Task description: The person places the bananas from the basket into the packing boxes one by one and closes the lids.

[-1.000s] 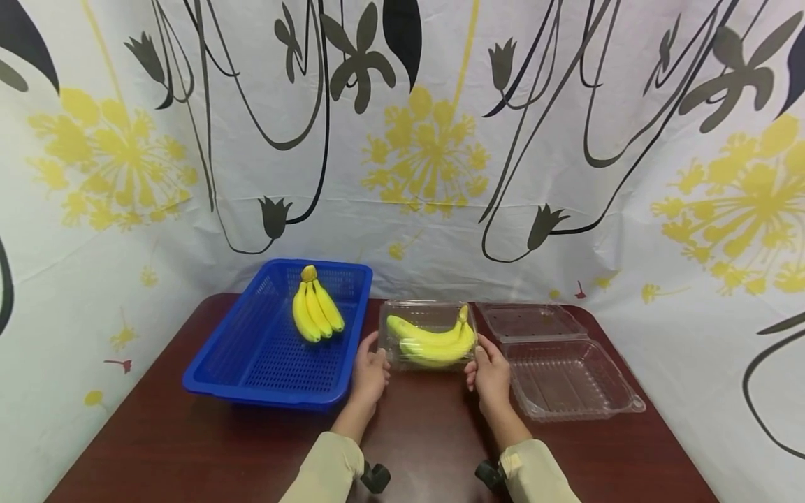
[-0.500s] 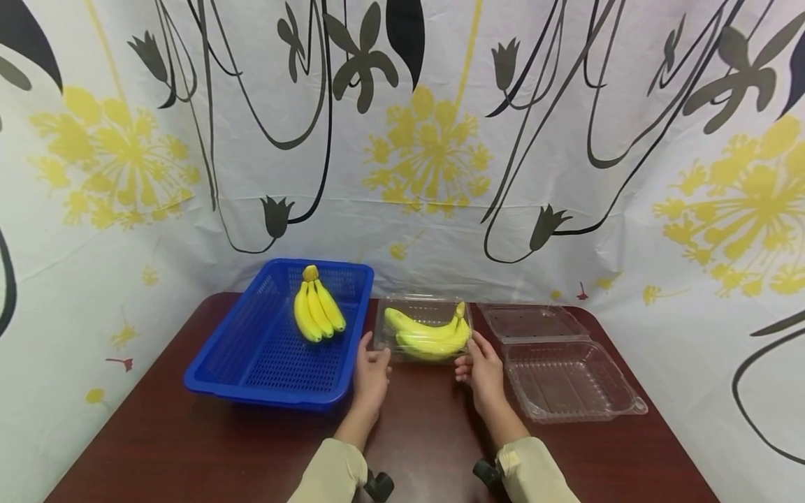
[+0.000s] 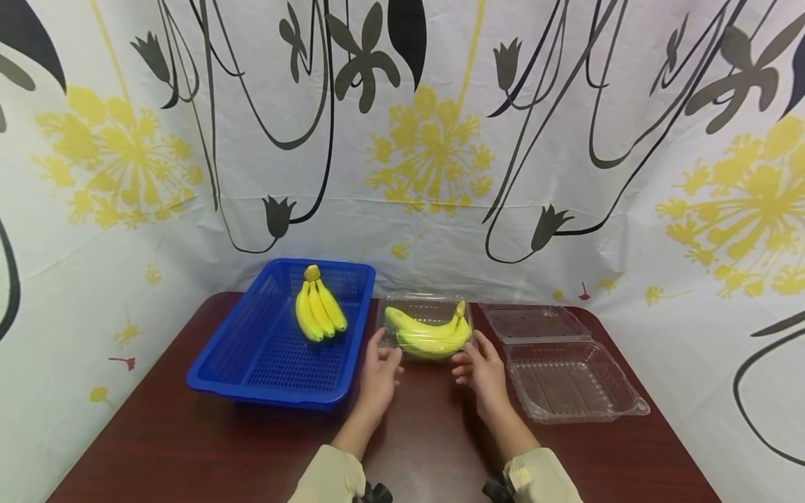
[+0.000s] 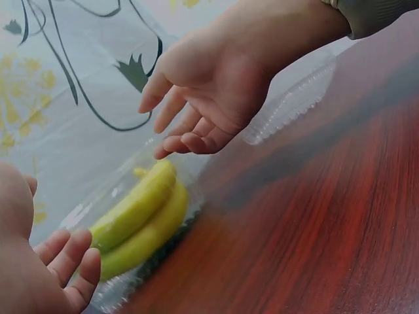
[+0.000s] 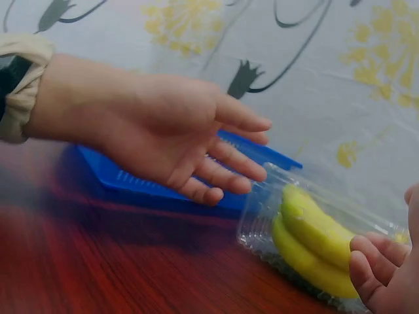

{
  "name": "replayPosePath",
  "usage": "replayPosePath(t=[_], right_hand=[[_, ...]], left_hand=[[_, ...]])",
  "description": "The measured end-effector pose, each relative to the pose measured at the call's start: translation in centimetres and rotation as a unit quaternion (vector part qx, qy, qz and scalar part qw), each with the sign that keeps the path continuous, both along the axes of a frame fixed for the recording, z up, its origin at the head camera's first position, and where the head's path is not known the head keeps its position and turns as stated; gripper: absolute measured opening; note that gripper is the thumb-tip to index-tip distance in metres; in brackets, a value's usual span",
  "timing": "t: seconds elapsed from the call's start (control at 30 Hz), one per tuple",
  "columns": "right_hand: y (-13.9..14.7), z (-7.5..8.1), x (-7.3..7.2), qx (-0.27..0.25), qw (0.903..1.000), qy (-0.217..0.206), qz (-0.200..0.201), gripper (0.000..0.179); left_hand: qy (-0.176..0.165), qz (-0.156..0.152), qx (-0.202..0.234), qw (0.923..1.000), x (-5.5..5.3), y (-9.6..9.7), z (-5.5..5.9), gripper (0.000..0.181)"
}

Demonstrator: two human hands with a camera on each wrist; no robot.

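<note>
A shut clear plastic box (image 3: pixel 415 302) with a bunch of bananas (image 3: pixel 434 341) inside lies on the table between the hands. My left hand (image 3: pixel 379 375) is by the box's front left corner, its fingers loosely bent and holding nothing. At the front right corner is my right hand (image 3: pixel 486 374), its fingers relaxed and also gripping nothing. The right wrist view shows the left hand (image 5: pixel 163 134) with fingers spread beside the end of the box. In the left wrist view the right hand (image 4: pixel 222 78) hangs close over the other end.
A blue perforated basket (image 3: pixel 264 391) on the left holds another bunch of bananas (image 3: pixel 317 311). To the right lies a clear plastic box with its lid folded back (image 3: pixel 566 381). A patterned cloth (image 3: pixel 434 237) hangs behind the dark red table (image 3: pixel 434 433).
The box of bananas has moved slightly back on the table. Both hands, which held it by its sides, have let go and loosened at its front corners.
</note>
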State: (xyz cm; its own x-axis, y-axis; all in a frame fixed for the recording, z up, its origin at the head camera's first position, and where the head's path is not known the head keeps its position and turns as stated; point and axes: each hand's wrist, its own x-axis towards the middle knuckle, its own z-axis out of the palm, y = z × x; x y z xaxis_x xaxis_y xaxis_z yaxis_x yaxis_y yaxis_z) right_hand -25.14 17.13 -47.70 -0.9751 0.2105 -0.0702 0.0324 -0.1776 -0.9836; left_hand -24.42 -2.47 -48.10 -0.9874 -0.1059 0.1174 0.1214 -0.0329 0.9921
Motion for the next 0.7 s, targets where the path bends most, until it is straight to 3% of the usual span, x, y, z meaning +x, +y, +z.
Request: replayPosePath(t=[0.2,0.37,0.5,0.57,0.7], right_hand=[[0.6,0.8,1.0,0.075,0.9950,0.063,0.020,0.052],[1.3,1.9,2.0,0.143,0.9821,0.123,0.009,0.051],[1.4,3.6,3.8,0.218,0.9608,0.171,-0.012,0.052],[1.8,3.8,4.5,0.255,0.9462,0.198,-0.029,0.052],[4.0,2.4,4.3,0.295,0.9235,0.237,-0.062,0.053]], left_hand=[[0.025,-0.045,-0.015,0.9986,2.7,-0.7,4.3,0.052],[0.042,-0.072,-0.031,0.9960,3.1,-1.3,5.1,0.049],[0.059,-0.083,-0.065,0.9927,3.3,-2.0,5.5,0.048],[0.077,-0.080,-0.080,0.9906,2.9,-2.4,5.1,0.047],[0.106,-0.068,-0.092,0.9877,2.8,-3.5,5.1,0.045]])
